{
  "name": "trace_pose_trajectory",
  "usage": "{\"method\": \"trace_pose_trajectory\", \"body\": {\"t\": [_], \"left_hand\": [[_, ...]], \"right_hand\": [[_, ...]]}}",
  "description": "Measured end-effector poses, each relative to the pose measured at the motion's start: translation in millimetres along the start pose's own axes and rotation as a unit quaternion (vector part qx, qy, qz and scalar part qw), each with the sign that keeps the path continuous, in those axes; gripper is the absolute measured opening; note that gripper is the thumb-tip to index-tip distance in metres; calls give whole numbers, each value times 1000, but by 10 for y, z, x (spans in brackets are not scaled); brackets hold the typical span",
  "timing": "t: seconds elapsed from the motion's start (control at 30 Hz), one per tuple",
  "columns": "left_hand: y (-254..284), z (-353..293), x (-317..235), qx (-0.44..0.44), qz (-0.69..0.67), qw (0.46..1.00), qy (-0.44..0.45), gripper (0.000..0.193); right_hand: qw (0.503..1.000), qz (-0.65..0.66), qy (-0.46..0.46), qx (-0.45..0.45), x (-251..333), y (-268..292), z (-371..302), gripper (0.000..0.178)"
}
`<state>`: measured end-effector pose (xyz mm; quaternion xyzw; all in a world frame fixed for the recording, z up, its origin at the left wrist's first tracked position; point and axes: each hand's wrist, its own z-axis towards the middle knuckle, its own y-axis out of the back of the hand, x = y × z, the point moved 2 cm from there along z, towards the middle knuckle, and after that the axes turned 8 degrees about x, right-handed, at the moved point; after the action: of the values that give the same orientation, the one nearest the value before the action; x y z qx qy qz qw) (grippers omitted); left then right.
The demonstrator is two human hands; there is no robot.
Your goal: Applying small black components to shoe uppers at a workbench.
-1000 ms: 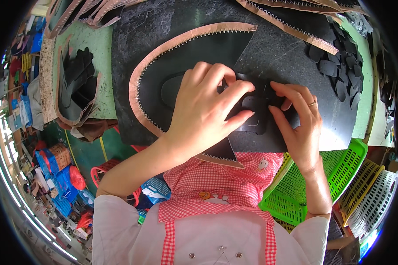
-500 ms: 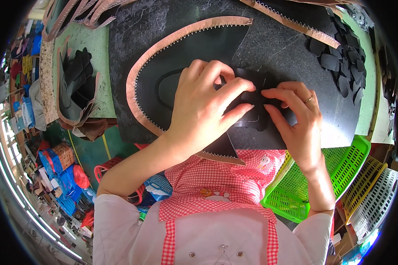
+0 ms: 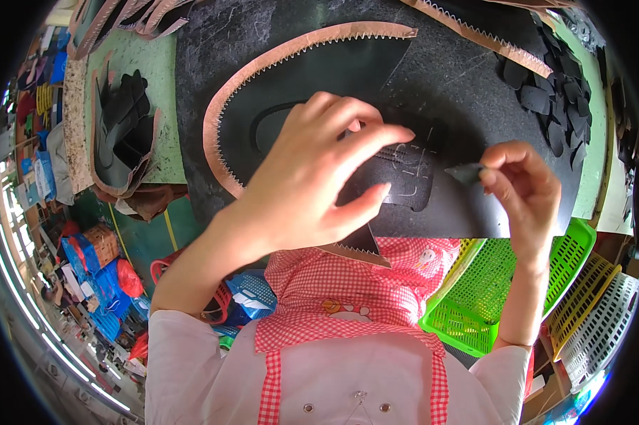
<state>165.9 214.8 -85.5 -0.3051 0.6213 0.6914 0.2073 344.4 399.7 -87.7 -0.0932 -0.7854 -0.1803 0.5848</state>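
Observation:
My left hand lies with thumb and index finger spread over a black leather-like piece marked with thin pale lines. Beneath the same hand is a larger curved dark piece, its tan border joined by zigzag stitching; the hand hides its middle. To the right, my right hand pinches a small dark pointed flap between thumb and fingers, apart from the marked piece. Both pieces rest on a dark work board.
Several small black cut pieces are heaped at the board's far right. More tan-edged pieces lie on the green tabletop at left. A bright green basket stands below the board's near right edge, beside yellow and white baskets.
My right hand has moved right, away from the left hand, with the small dark flap in its pinch. The marked piece is now more exposed. My left thumb and index finger have spread apart.

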Motion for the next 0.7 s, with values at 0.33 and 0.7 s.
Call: {"method": "trace_pose_trajectory", "body": {"t": [0.33,0.7], "left_hand": [[-49,220,-20,43,-231,953,192,19],[-225,187,45,34,-194,960,198,15]], "right_hand": [[970,-212,115,-7,-1,-143,232,20],[930,-320,178,-3,-105,-155,229,18]]}}
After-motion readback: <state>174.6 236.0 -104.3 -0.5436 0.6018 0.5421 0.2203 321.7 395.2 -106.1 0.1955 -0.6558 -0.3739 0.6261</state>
